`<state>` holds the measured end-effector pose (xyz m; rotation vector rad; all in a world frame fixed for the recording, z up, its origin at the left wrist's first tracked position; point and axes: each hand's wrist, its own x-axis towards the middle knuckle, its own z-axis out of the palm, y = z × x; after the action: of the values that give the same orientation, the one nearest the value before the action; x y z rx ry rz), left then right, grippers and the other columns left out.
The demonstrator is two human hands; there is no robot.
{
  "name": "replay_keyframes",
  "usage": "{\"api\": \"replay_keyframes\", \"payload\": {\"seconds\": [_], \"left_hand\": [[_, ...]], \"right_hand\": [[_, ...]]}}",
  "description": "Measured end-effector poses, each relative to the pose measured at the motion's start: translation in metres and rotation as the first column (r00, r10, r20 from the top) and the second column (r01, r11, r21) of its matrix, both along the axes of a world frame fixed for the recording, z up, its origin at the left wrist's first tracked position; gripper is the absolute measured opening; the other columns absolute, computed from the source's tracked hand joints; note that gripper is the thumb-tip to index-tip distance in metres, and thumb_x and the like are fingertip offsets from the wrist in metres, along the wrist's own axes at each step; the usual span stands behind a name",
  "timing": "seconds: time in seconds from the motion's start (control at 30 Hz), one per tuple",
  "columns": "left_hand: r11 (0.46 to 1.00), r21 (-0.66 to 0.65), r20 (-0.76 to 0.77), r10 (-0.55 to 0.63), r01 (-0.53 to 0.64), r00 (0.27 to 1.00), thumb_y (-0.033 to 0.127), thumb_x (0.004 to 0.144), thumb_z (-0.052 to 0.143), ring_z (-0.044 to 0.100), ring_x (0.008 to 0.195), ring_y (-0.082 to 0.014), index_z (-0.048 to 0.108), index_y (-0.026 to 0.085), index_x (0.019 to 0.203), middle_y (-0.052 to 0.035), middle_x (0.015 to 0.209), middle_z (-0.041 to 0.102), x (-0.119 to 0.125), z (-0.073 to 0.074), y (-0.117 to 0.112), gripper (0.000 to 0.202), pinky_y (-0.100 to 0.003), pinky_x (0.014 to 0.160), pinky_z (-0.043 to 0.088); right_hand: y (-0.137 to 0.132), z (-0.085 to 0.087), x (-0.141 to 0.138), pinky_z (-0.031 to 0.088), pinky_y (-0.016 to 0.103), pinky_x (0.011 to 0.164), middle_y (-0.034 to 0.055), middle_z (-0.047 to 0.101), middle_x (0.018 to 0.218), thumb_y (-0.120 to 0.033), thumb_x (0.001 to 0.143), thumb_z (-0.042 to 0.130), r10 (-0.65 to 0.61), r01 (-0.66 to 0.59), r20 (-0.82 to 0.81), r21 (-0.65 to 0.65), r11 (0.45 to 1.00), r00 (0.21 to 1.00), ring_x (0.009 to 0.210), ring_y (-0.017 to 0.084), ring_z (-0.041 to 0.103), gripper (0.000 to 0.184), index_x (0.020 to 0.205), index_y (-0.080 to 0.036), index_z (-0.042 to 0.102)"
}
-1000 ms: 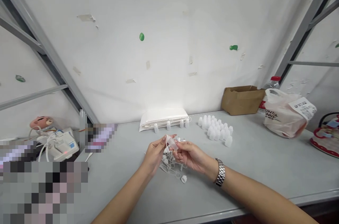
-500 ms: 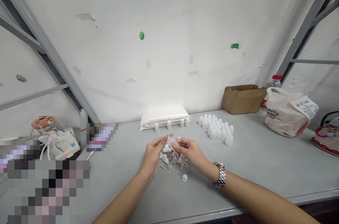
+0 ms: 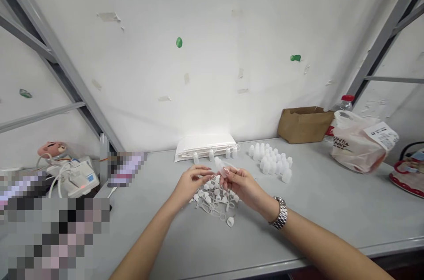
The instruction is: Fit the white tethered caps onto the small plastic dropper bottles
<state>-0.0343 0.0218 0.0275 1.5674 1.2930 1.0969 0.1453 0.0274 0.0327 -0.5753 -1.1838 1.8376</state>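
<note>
My right hand [image 3: 240, 185] pinches a small translucent squeeze bottle [image 3: 219, 166] between thumb and fingers, its neck tilted up and to the left. A thin pale strap shows behind the fingers. My left hand [image 3: 194, 183] is just left of the bottle, apart from it, with fingers stretched out and nothing visible in them. Below both hands lies a pile of white caps with looped straps [image 3: 215, 198]; a single cap [image 3: 230, 221] lies nearer me. Several capped bottles [image 3: 211, 154] stand in a row behind the hands.
A group of uncapped bottles [image 3: 271, 160] stands to the right. White folded sheets [image 3: 205, 145] lie against the wall. A cardboard box [image 3: 304, 125], a plastic bag [image 3: 359, 141] and a red-capped bottle [image 3: 347, 101] are at the back right. A white device with cables [image 3: 81, 178] sits at left.
My left hand has moved off the bottle, left and slightly down, its fingers straightening. My right hand keeps the bottle and has turned it more upright, raising it a little.
</note>
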Motion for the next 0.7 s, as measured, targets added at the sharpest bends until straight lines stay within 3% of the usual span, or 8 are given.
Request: {"api": "replay_keyframes", "payload": {"seconds": [0.1, 0.2, 0.7], "left_hand": [[0.997, 0.08, -0.345, 0.031, -0.003, 0.938, 0.033, 0.064, 0.062, 0.055, 0.081, -0.021, 0.068, 0.023, 0.078, -0.0058, 0.09, 0.058, -0.009, -0.01, 0.005, 0.018, -0.034, 0.076, 0.041], [0.994, 0.092, -0.485, -0.011, 0.063, 0.875, 0.03, 0.069, 0.056, 0.052, 0.088, -0.0226, 0.066, 0.023, 0.078, -0.0051, 0.085, 0.057, -0.009, -0.019, 0.005, 0.015, -0.033, 0.079, 0.038], [0.996, 0.042, -0.566, -0.038, 0.075, 0.823, 0.024, 0.069, 0.051, 0.049, 0.089, -0.0225, 0.059, 0.02, 0.07, -0.0047, 0.081, 0.054, -0.007, -0.02, 0.006, 0.008, -0.031, 0.077, 0.037]], "right_hand": [[0.006, -0.005, 0.003, 0.037, 0.024, 0.058, 0.001, 0.057, 0.065, -0.037, 0.069, 0.065, -0.045, 0.045, -0.013, -0.004, 0.999, 0.999, 0.056, 0.008, 0.048, 0.024, 0.073, -0.013, 0.063], [0.01, -0.011, 0.005, 0.037, 0.024, 0.06, 0.0014, 0.057, 0.066, -0.035, 0.071, 0.064, -0.037, 0.036, -0.026, -0.028, 0.999, 0.999, 0.057, 0.008, 0.048, 0.024, 0.077, -0.012, 0.064], [0.007, -0.016, 0.003, 0.038, 0.023, 0.061, 0.0023, 0.058, 0.065, -0.029, 0.074, 0.062, 0.012, -0.018, -0.056, -0.106, 0.994, 0.998, 0.058, 0.009, 0.051, 0.018, 0.077, -0.011, 0.064]]}}
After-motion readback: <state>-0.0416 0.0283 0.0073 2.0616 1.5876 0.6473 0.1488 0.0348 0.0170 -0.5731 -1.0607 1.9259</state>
